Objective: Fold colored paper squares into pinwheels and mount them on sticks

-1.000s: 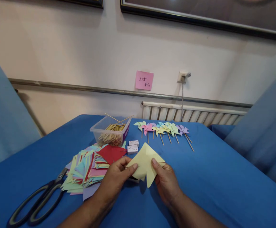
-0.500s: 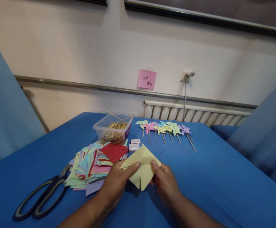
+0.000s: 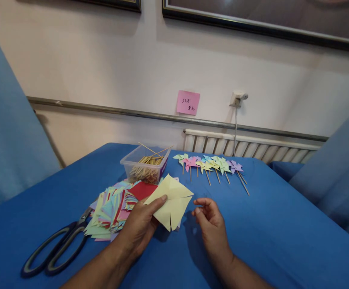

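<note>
Pinching a cut yellow paper square (image 3: 170,200) above the table's (image 3: 267,224) middle, the left hand (image 3: 140,226) grips its edge; the right hand (image 3: 210,224) hovers just beside it, fingers loosely curled, empty.

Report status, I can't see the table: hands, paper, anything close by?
Left hand pinching yellow paper. Right hand off it, empty, beside it. Paper stack and scissors close on the left.

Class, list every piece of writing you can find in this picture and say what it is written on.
"32" followed by handwritten characters too unclear to read: pink sticky note on the wall.
Purple label on the clear plastic box of sticks: too small to read.
Nothing else carries readable writing.
</note>
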Demonstrator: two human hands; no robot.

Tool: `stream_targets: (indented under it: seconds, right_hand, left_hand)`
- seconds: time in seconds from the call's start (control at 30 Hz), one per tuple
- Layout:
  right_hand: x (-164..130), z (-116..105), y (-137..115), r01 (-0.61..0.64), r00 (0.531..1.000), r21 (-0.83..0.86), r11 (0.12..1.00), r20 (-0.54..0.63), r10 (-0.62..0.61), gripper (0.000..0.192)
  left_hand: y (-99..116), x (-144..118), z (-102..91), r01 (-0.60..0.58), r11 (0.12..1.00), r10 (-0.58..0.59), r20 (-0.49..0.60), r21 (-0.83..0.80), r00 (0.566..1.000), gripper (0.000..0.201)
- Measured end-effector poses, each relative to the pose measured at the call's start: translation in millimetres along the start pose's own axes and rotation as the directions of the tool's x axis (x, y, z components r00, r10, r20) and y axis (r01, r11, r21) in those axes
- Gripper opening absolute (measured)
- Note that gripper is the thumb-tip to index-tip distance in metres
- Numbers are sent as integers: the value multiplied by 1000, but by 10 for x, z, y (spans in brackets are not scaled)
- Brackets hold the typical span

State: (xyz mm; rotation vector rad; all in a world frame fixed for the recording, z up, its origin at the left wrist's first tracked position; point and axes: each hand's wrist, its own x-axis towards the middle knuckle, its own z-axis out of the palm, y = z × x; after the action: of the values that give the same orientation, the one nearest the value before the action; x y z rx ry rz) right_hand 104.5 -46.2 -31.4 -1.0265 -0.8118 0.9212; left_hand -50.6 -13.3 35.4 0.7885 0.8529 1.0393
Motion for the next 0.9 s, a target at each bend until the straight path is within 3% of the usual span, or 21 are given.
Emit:
stream_targets:
  seconds: [0.2,0.3,0.43,0.53,0.67,0.8,0.9]
  right_hand:
    - [9,-15,20,-14,1000,72,997,21,12,33]
    - [50,-62,-84,-60,985,133,989,167,37,40]
    - [100,-148,-257,-206,871,120,971,474,126,40]
    - [99,-182,-293,-219,810,62,974,568,146,40]
    - [48,-159,-218,-182,852,1,983,500,157,31]
    - [-15,-90,-167,-198,903,177,964,416,109,38]
    - [-51,-52,-149,-188,908,216,958,409,86,40]
  left_hand:
    - [37,-13,-18,67,997,-69,89,35,994,39]
    - [76,-28,-39,127,981,-148,143,148,979,33]
    - [83,-7,-111,135,936,-197,163,326,967,27]
    - [64,22,-155,126,888,-202,128,443,971,20]
    - [61,15,-118,111,916,-177,139,386,974,23]
    - [47,-9,-47,70,986,-96,176,149,980,29]
    - [-11,16,-43,56,990,-75,147,129,986,30]
